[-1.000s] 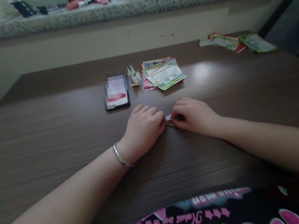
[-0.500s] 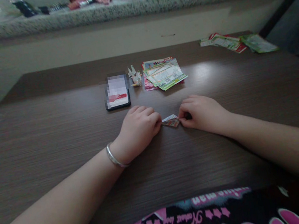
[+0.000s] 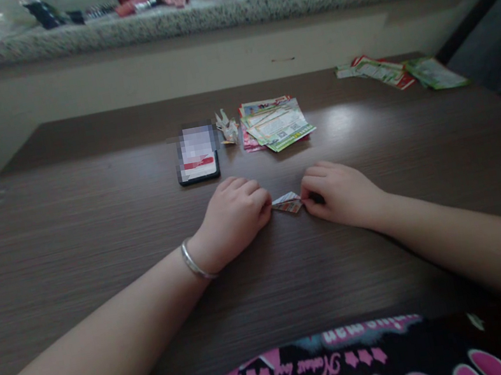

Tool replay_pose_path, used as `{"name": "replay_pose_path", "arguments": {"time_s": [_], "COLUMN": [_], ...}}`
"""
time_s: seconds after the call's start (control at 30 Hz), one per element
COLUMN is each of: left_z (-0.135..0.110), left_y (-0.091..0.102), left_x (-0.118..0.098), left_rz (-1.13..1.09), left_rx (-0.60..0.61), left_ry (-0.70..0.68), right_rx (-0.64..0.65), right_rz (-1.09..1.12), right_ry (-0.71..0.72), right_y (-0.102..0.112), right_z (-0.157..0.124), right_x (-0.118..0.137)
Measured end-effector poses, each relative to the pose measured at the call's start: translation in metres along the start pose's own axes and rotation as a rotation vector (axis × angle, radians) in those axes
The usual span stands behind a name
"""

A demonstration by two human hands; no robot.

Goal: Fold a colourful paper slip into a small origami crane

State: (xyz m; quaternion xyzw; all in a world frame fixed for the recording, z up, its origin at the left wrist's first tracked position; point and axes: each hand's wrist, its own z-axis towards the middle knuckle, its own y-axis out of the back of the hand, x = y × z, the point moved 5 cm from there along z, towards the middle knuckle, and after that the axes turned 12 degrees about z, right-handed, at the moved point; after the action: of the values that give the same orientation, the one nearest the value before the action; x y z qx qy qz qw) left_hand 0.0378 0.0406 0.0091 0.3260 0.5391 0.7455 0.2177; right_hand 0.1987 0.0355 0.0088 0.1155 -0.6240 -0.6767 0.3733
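Note:
A small folded piece of printed paper (image 3: pixel 287 203), kite-shaped with a crease along its middle, is held just over or on the dark wooden table. My left hand (image 3: pixel 240 218), with a silver bangle at the wrist, pinches its narrow left end. At the wider right end, the thumb and forefinger of my right hand (image 3: pixel 339 192) are closed on the tip. Both ends of the paper are hidden by my fingers. Beyond my hands lie a folded paper figure (image 3: pixel 227 128) and a stack of printed paper sheets (image 3: pixel 279 124).
A phone (image 3: pixel 197 155) lies on the table (image 3: pixel 105 219) past my left hand. More printed papers (image 3: pixel 385 72) are at the back right edge. Behind the table, a granite sill (image 3: pixel 182 21) carries bottles, cups and small items.
Both hands keep their pinch on the folded paper and have barely moved. The whole view has shifted very slightly.

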Motion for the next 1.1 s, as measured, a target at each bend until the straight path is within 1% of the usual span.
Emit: {"name": "replay_pose_path", "arguments": {"time_s": [0.17,0.27,0.43,0.57,0.67,0.8,0.87,0.97,1.1], "left_z": [-0.001,0.0,0.002,0.0,0.0,0.001,0.002,0.004,0.005], "left_y": [0.001,0.003,0.004,0.002,-0.001,-0.001,0.0,0.0,-0.002], "left_x": [-0.002,-0.007,-0.011,-0.009,-0.005,-0.001,0.0,0.001,-0.001], "left_rz": [-0.01,-0.046,-0.104,-0.2,-0.275,-0.433,-0.508,-0.561,-0.527], "left_rx": [-0.03,-0.063,-0.084,-0.086,-0.083,-0.095,-0.09,-0.054,-0.009], "left_ry": [-0.021,-0.062,-0.102,-0.114,-0.085,-0.029,-0.001,0.028,0.02], "right_rx": [0.003,-0.01,-0.047,-0.073,-0.106,-0.135,-0.137,-0.141,-0.156], "right_rz": [0.05,0.055,0.181,0.271,0.402,0.719,0.832,0.82,0.723], "right_ry": [0.065,0.061,-0.017,-0.09,-0.136,-0.286,-0.326,-0.312,-0.272], "right_y": [-0.002,-0.002,-0.001,-0.001,-0.002,-0.009,-0.013,-0.012,-0.005], "right_z": [0.001,0.002,0.004,0.006,0.006,0.003,0.002,0.002,0.002], "right_x": [0.006,0.008,0.0,-0.009,-0.013,-0.02,-0.021,-0.02,-0.018]}}
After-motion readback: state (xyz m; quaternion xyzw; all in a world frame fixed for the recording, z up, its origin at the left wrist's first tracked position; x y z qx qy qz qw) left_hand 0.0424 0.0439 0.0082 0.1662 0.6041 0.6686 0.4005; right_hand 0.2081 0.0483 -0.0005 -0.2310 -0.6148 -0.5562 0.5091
